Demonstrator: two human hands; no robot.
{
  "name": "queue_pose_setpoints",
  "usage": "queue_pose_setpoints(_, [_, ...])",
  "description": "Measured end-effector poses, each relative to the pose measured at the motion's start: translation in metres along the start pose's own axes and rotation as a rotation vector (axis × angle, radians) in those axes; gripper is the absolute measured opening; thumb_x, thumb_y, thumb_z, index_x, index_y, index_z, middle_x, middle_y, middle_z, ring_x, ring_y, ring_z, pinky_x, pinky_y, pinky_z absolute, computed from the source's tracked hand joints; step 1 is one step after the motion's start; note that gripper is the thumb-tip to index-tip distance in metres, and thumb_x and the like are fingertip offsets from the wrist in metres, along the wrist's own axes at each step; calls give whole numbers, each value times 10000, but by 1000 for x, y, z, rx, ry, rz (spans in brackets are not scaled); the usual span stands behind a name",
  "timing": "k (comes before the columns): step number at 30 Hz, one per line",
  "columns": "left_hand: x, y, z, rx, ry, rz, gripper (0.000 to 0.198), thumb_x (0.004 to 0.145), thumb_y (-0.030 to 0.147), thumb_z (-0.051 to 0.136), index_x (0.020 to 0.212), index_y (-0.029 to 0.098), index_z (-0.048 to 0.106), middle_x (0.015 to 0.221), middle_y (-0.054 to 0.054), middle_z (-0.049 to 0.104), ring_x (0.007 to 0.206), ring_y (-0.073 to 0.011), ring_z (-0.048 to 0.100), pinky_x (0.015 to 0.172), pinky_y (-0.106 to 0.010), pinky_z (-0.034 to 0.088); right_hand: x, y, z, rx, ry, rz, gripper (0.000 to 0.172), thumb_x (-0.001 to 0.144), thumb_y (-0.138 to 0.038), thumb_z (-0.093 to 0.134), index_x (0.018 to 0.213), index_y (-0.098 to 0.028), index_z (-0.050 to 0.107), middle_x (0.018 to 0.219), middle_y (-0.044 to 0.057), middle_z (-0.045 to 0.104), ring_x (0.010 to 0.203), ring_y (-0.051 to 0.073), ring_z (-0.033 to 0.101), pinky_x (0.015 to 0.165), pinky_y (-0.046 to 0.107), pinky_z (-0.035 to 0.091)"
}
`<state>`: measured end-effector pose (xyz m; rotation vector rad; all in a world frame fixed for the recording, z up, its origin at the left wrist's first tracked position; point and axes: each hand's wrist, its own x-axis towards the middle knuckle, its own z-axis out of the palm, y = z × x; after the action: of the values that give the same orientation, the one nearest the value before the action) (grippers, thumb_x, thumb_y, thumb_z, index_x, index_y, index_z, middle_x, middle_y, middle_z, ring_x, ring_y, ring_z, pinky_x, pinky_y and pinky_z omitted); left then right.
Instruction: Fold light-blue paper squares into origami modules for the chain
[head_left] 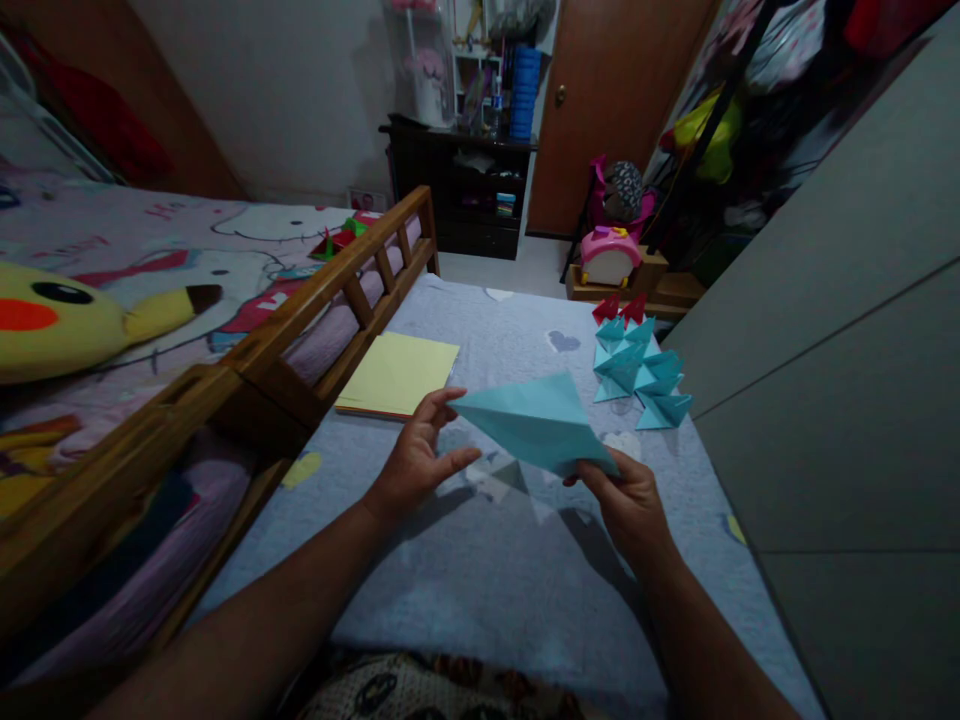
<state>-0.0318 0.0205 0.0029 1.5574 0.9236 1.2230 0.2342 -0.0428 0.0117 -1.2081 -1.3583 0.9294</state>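
A light blue sheet of origami paper (536, 420), with creases across it, is held up above the bed in front of me. My right hand (626, 500) pinches its lower right corner between thumb and fingers. At the sheet's left corner, the fingertips of my left hand (424, 450) are close to or touching the paper; I cannot tell which. That hand's thumb is spread away from its fingers. Beyond my left hand lies a stack of square paper (397, 375) with a yellow sheet on top. Several folded blue paper pieces (637, 365) stand at the right.
Red folded pieces (621, 308) sit behind the blue ones. A wooden bed rail (300, 325) runs along the left, with a yellow plush toy (67, 325) past it. Pale cabinet panels (832, 400) border the right side. The bed sheet (480, 590) is pale blue.
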Motion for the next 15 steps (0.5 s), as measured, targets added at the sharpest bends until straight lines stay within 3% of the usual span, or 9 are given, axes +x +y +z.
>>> queue_pose_setpoints(3, [0, 0, 4, -280, -33, -189, 500, 768, 342, 793, 1183, 230, 540, 968, -34, 681, 829, -187, 663, 733, -307, 561, 1, 4, 3, 143, 17, 205, 237, 819, -429, 721, 769, -201, 686, 635, 0, 642, 569, 169, 613, 566, 301, 517])
queue_pose_setpoints(5, [0, 3, 8, -326, -6, -269, 469, 757, 363, 802, 1130, 218, 557, 853, 10, 639, 624, -120, 591, 545, -224, 501, 2, 4, 6, 197, 5, 305, 328, 771, -440, 759, 985, -207, 670, 679, -16, 644, 531, 157, 608, 519, 288, 516])
queue_pose_setpoints(7, [0, 7, 11, -311, 25, -324, 473, 755, 376, 803, 1126, 214, 559, 846, 26, 612, 528, -75, 510, 452, -181, 422, 3, 2, 8, 198, 2, 365, 564, 750, -419, 775, 1241, -236, 567, 752, -24, 649, 505, 140, 595, 478, 268, 501])
queue_pose_setpoints(10, [1, 10, 14, -259, 52, -375, 487, 738, 361, 806, 1131, 204, 565, 948, 4, 616, 569, -66, 534, 492, -174, 436, 4, 0, 9, 110, 16, 382, 756, 755, -385, 755, 1414, -258, 407, 846, -13, 647, 489, 115, 558, 447, 243, 460])
queue_pose_setpoints(15, [2, 2, 12, 4, 17, -345, 464, 763, 304, 739, 1190, 199, 591, 917, 12, 585, 638, -97, 559, 565, -203, 452, 4, 6, 6, -205, 30, 250, 621, 778, -350, 686, 1369, -241, 530, 983, 37, 663, 601, 124, 556, 553, 259, 463])
